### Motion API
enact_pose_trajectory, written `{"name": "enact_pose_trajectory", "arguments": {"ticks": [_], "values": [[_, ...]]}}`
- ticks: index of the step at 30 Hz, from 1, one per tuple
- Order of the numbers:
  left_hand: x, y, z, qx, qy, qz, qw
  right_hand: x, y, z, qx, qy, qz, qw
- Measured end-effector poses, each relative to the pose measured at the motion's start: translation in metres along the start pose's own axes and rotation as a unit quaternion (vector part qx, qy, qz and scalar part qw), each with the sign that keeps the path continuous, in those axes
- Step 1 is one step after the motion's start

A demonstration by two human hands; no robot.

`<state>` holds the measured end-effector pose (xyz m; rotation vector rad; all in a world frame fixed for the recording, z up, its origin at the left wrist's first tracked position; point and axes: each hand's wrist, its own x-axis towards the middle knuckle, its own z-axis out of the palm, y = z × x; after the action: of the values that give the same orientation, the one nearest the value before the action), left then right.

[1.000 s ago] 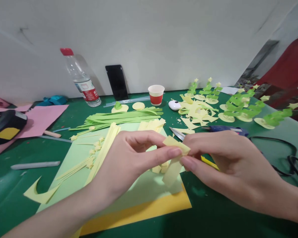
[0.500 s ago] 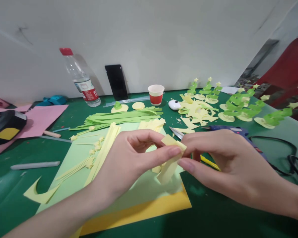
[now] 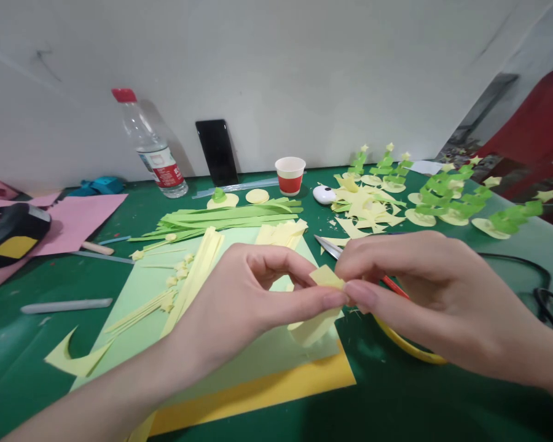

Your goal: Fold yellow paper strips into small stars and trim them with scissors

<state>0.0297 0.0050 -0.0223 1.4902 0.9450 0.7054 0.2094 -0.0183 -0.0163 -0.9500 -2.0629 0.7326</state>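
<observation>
Both hands meet over the pale green sheet [image 3: 267, 365], pinching a pale yellow paper strip [image 3: 317, 329]. My left hand [image 3: 251, 294] has its thumb and index finger closed on the strip, and a short folded end sticks up between them. The fingertips of my right hand [image 3: 419, 294] press the strip right beside the left thumb. Below the hands, the strip's lower part hangs in a curve. Scissors [image 3: 412, 348] with a yellow and red handle lie under my right hand, partly covered. Thin yellow strips [image 3: 198, 270] and small paper stars [image 3: 180, 270] rest on the sheet.
Green strips [image 3: 230, 215], a paper cup [image 3: 290, 176], a phone [image 3: 216, 153] and a bottle [image 3: 161, 166] are farther back. Yellow scraps [image 3: 366, 205] and green paper plants [image 3: 456, 190] stand at right. A tape measure [image 3: 16, 236] and pink paper [image 3: 85, 218] lie left.
My right hand has moved slightly left and closed in on the left thumb. The strip's hanging part now curves more. More of the scissors' handle shows, while the glue gun is now hidden behind my right hand.
</observation>
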Motion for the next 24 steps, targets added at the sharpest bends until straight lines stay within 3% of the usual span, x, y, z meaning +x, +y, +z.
{"name": "enact_pose_trajectory", "arguments": {"ticks": [4,15,24], "values": [[0.0007,0.0015,0.0009,0.024,-0.001,-0.012,1.0,0.0019,0.0032,-0.0007,0.011,-0.02,0.011,1.0],[0.0022,0.003,-0.0009,0.021,0.0,-0.013,1.0,0.0012,0.0082,0.0004,0.022,0.015,0.019,0.999],[0.0015,0.0066,-0.0019,0.049,0.003,0.004,0.999,0.0032,0.0073,-0.0041,0.084,-0.041,0.077,0.993]]}}
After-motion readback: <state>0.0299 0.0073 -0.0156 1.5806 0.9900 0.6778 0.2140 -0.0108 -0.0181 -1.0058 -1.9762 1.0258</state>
